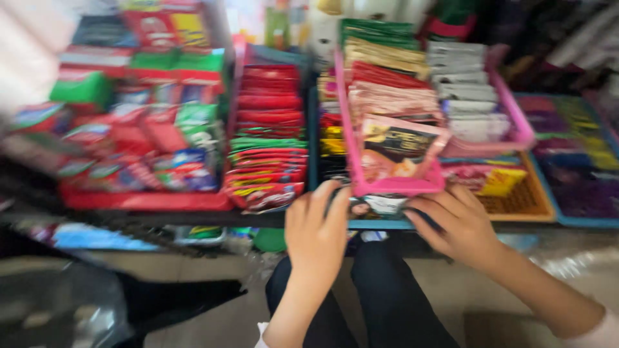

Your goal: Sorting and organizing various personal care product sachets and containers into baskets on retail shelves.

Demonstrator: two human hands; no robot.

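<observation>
The picture is blurred by motion. My left hand (317, 231) and my right hand (455, 224) both reach to the front edge of a shelf, under a pink basket (394, 185) filled with upright flat sachets. Between the hands lies a small flat packet (380, 206) with a light and dark print. The fingers of both hands touch its ends, the left hand at its left end, the right hand at its right. Whether they grip it firmly I cannot tell for sure.
A red tray (145, 201) of red, green and blue packets stands at the left. Beside it are stacked red and green sachets (267, 138). A second pink basket (512, 122) with pale packets, an orange tray (519, 203) and a blue tray (580, 161) are at the right. My dark-trousered legs (387, 303) are below.
</observation>
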